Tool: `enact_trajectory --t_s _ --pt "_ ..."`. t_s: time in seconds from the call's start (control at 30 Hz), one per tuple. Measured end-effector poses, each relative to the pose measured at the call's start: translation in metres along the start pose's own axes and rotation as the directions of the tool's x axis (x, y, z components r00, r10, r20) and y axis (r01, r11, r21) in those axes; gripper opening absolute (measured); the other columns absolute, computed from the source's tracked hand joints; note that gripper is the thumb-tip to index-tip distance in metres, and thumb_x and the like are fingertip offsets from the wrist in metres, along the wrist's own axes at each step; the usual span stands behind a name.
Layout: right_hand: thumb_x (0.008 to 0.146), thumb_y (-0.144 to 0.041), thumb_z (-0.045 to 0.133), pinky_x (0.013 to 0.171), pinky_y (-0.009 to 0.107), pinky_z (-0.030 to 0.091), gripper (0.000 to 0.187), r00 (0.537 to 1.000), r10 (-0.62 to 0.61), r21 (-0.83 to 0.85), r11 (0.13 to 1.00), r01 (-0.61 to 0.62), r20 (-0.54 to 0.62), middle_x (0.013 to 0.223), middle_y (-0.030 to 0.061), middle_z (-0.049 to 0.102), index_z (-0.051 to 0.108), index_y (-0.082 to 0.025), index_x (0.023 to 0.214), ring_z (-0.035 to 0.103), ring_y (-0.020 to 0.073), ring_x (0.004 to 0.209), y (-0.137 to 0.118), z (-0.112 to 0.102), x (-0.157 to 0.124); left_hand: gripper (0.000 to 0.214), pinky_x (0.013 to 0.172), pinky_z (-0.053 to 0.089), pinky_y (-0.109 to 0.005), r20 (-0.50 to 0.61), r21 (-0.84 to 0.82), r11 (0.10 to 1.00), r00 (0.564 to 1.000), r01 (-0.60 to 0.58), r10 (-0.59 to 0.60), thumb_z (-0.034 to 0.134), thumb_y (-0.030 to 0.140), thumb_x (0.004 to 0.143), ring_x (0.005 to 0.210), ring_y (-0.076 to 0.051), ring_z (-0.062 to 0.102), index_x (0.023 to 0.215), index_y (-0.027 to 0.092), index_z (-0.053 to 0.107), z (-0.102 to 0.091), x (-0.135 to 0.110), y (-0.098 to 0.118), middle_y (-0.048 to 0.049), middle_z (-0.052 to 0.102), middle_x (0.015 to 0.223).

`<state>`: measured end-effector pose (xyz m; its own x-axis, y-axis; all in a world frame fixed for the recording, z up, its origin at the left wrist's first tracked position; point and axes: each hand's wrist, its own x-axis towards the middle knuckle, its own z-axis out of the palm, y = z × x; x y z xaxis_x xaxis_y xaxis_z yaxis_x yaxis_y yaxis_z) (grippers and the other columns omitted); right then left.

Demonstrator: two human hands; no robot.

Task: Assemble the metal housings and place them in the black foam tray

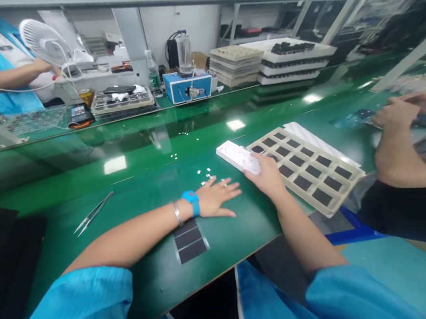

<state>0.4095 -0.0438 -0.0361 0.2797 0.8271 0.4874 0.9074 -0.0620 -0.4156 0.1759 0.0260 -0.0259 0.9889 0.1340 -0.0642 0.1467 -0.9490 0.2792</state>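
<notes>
My left hand (218,198) lies palm down on the green table, fingers spread, with a blue wrist strap (192,203) and a bangle. Small white pieces (204,176) are scattered beside its fingertips. In my right hand (268,175) is a long white box (238,157), gripped at its near end; small marks or bits show on its upper face. Right beside that hand lies a beige tray (302,167) with dark rectangular pieces in its compartments. Below my left wrist a strip of dark rectangles (190,245) rests on the table.
Metal tweezers (94,214) lie to the left. Across the back stand a blue machine (188,86), a bottle (153,73), stacked trays (235,65) and white trays (286,58). A co-worker's arm (399,140) reaches in at the right; another person (2,63) is behind at the left.
</notes>
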Motion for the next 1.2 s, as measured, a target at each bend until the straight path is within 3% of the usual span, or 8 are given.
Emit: enact_trajectory --t_s 0.13,0.27,0.37,0.53,0.7,0.83,1.07,1.2 --pt "0.074 -0.040 0.064 0.100 0.057 0.043 0.056 0.997 0.069 -0.022 0.997 -0.068 0.032 0.126 0.0179 0.062 0.059 -0.013 0.123 0.054 0.0378 0.114 -0.003 0.000 0.000 0.068 0.118 0.009 -0.063 -0.020 0.098 0.934 0.939 0.343 -0.343 0.039 0.060 0.094 0.151 -0.030 0.013 0.153 0.028 0.026 -0.043 0.012 -0.093 -0.0060 0.017 0.163" --pt "0.075 -0.040 0.062 0.101 0.056 0.043 0.053 0.997 0.059 -0.054 0.997 -0.056 0.042 0.128 0.0163 0.061 0.060 -0.013 0.121 0.053 0.0380 0.115 -0.005 0.002 -0.001 0.056 0.121 0.013 -0.050 -0.248 0.134 0.735 0.741 0.665 -0.624 0.037 0.040 0.100 0.149 -0.026 0.020 0.147 0.010 0.037 -0.078 0.007 -0.163 -0.0154 0.029 0.159" --pt "0.075 -0.040 0.061 0.101 0.055 0.043 0.054 0.997 0.040 -0.056 0.998 -0.037 0.062 0.129 0.0159 0.060 0.060 -0.013 0.122 0.053 0.0372 0.116 -0.003 0.005 -0.002 0.046 0.114 0.030 -0.045 -0.346 0.107 0.638 0.630 0.763 -0.695 0.034 0.016 0.099 0.135 -0.024 0.043 0.144 0.010 0.042 -0.095 -0.021 -0.180 -0.0160 0.035 0.156" --pt "0.074 -0.040 0.062 0.099 0.055 0.043 0.053 0.998 -0.025 -0.038 0.999 0.027 0.052 0.123 0.0171 0.061 0.061 -0.013 0.119 0.054 0.0368 0.111 0.007 0.011 0.000 0.038 0.099 0.043 -0.043 -0.403 0.054 0.482 0.461 0.875 -0.791 0.043 0.030 0.099 0.113 -0.024 0.058 0.127 0.010 0.059 -0.106 -0.087 -0.160 -0.0131 0.068 0.119" --pt "0.082 -0.040 0.057 0.103 0.059 0.037 0.041 0.982 -0.148 0.012 0.989 0.151 -0.120 0.127 0.0191 0.057 0.062 -0.015 0.114 0.048 0.0375 0.120 -0.007 0.014 -0.001 0.049 0.119 0.011 -0.055 -0.492 0.013 0.405 0.359 0.914 -0.793 0.046 0.036 0.098 0.148 -0.026 0.021 0.143 0.015 0.043 -0.078 -0.144 -0.110 -0.0109 0.031 0.159" --pt "0.087 -0.034 0.055 0.107 0.055 0.037 0.029 0.935 -0.352 0.090 0.931 0.355 -0.039 0.123 0.0166 0.059 0.066 -0.017 0.108 0.049 0.0336 0.120 -0.062 0.018 -0.002 0.061 0.117 0.014 -0.063 -0.466 -0.065 0.325 0.259 0.944 -0.846 0.038 0.049 0.098 0.151 -0.033 0.011 0.148 0.015 0.036 -0.037 -0.166 -0.068 -0.0147 0.019 0.162" --pt "0.087 -0.028 0.059 0.106 0.055 0.041 0.027 0.714 -0.666 0.253 0.744 0.618 0.216 0.128 0.0140 0.060 0.068 -0.017 0.110 0.049 0.0325 0.123 -0.173 0.078 0.028 0.060 0.119 0.021 -0.054 -0.365 -0.141 0.361 0.291 0.922 -0.885 0.034 0.051 0.097 0.148 -0.029 0.024 0.145 0.017 0.043 -0.004 -0.164 -0.038 -0.0130 0.032 0.158" --pt "0.087 -0.022 0.057 0.103 0.052 0.044 0.023 0.732 -0.666 0.349 0.727 0.592 0.145 0.119 0.0129 0.066 0.069 -0.017 0.107 0.055 0.0300 0.115 -0.175 0.105 0.039 0.045 0.118 0.026 -0.043 -0.506 -0.117 0.356 0.253 0.927 -0.824 0.041 0.032 0.095 0.141 -0.024 0.036 0.137 0.019 0.051 -0.018 -0.179 -0.035 -0.0086 0.048 0.149"
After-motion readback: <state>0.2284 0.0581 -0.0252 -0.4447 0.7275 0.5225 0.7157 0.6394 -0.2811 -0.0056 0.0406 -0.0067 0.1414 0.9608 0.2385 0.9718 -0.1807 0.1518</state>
